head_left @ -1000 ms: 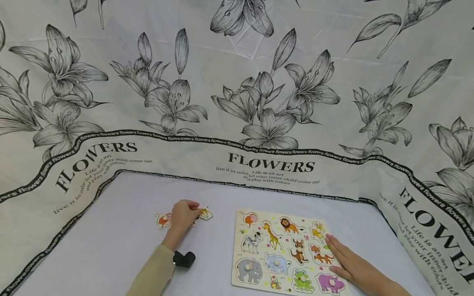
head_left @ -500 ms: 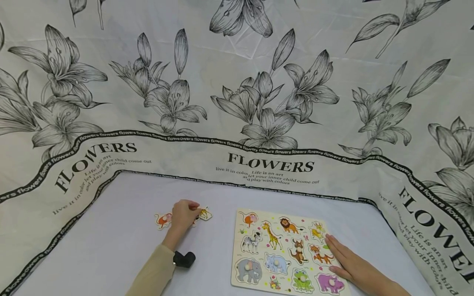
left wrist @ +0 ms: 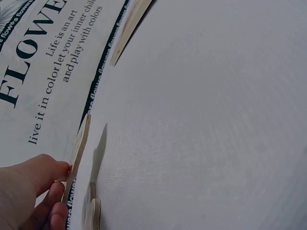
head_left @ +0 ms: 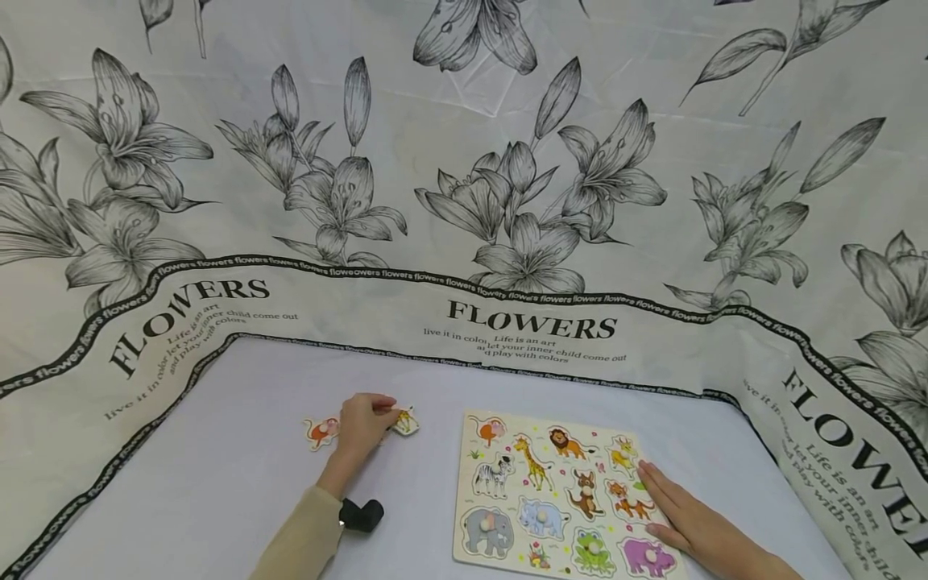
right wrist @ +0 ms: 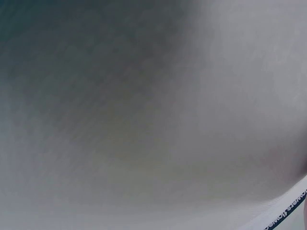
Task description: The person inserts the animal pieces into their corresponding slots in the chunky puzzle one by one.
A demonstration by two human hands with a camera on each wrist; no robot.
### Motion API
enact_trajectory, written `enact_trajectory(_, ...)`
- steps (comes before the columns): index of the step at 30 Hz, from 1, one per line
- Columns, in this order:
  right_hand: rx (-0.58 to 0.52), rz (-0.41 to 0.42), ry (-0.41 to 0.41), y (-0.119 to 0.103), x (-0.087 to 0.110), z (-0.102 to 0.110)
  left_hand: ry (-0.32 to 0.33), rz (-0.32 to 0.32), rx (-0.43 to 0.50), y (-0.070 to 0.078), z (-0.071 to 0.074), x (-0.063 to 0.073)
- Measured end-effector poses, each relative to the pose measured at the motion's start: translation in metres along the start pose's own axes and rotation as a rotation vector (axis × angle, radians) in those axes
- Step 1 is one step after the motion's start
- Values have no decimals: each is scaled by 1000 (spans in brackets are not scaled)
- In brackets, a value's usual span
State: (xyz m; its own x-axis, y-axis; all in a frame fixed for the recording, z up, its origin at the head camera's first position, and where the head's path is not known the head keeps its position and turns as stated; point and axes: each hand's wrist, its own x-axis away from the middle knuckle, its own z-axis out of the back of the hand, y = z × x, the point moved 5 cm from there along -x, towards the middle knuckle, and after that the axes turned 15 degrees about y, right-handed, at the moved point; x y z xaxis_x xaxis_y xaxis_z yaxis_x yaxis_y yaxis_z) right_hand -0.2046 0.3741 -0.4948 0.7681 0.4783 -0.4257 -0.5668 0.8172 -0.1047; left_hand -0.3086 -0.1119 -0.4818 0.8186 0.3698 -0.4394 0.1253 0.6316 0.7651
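Note:
My left hand [head_left: 364, 429] pinches a flat wooden puzzle piece with a giraffe picture [head_left: 407, 420] between thumb and fingers. In the left wrist view the giraffe piece [left wrist: 79, 146] is seen edge-on, raised and tilted above the white surface, with a shadow beside it. A monkey puzzle piece [head_left: 321, 432] lies just left of that hand, partly hidden by it. My right hand [head_left: 689, 515] rests along the right edge of the wooden animal puzzle board [head_left: 458, 515], fingers straight. The right wrist view is mostly blurred grey cloth.
Knobbed elephant [head_left: 487, 532], rhino [head_left: 540, 519], frog [head_left: 594, 556] and hippo [head_left: 648, 557] pieces sit in the board's lower part. Edges of other wooden pieces [left wrist: 94, 214] show below the left hand. Flower-printed cloth [head_left: 529, 330] borders the white surface at the back and sides.
My left hand has shifted slightly to the right with the giraffe piece, which looks a little more tilted. The right hand and the board have stayed put.

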Motion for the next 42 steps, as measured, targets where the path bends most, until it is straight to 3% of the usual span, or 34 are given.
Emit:
enact_trajectory(13,-5,-25,-23,0,-2,0,11,-76,100,13,1,9)
enact_trajectory(20,5,24,-12,-2,-2,1,-17,-83,108,19,-1,14)
enact_trajectory(27,15,35,-7,-1,-2,0,-52,-142,146,27,-6,23)
enact_trajectory(42,-11,-25,-19,2,0,-1,-73,-184,106,42,-15,32)
